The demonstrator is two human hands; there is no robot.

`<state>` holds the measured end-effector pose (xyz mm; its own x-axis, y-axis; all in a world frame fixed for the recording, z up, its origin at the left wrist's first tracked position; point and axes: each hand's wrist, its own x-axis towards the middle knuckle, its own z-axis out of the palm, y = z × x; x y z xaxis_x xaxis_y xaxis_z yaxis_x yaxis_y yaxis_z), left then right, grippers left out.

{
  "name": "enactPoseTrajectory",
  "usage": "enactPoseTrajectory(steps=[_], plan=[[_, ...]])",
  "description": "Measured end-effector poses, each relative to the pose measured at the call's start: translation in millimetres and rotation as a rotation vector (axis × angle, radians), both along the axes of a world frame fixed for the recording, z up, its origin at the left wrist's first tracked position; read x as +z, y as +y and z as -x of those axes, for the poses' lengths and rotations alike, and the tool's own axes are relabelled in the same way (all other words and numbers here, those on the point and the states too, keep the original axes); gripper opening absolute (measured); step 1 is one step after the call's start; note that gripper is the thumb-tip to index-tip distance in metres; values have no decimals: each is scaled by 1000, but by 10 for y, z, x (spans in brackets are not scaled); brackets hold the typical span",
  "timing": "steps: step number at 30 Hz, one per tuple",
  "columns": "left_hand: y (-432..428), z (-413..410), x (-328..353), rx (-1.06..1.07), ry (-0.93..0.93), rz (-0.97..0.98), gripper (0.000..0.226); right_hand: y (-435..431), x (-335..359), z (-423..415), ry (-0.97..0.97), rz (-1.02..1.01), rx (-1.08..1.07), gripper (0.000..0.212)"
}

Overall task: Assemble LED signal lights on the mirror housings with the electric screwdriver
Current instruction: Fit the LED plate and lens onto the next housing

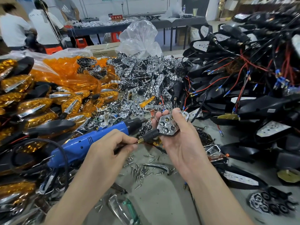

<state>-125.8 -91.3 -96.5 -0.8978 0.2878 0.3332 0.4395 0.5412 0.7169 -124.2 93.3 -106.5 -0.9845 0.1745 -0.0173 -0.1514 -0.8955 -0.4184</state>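
Head cam check: right hand (180,143) is palm up, fingers and thumb curled around a chrome LED reflector (168,125) with its round lamp cups facing the camera. A black stem (151,135) sticks out of that part toward the left hand (112,143), and the left thumb and forefinger are pinching the brass threaded tip (140,141) at the stem's end. So both hands are gripping the same piece.

The blue electric screwdriver (90,140) isn't in either hand. It's lying just behind the left hand, black nose pointing at the right hand's fingers, with its black cord (65,153) looping off to the left. I can't tell if the left knuckles touch it.

Loose screws (139,171) are scattered on the table (159,192) between the two wrists. Left of the left hand is a heap of amber signal lights (40,104). Beyond both hands is a pile of chrome reflectors (146,75). Right of the right hand is a big tangle of black mirror housings (243,88) with red and black wires.
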Motion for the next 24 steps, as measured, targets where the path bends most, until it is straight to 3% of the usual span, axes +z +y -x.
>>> enactPoseTrajectory(steps=[7,15,18,24], plan=[[13,0,-4,12,2,4,21,-8,-53,0,31,-32,-14,24],[25,-6,-10,4,13,3,24,-24,-37,-22,48,-71,-30,25],[34,-14,-5,1,23,-3,24,-61,-15,-19,40,-170,-48,6],[32,-13,3,23,37,-3,21,-121,-12,-36,-44,-169,40,43]])
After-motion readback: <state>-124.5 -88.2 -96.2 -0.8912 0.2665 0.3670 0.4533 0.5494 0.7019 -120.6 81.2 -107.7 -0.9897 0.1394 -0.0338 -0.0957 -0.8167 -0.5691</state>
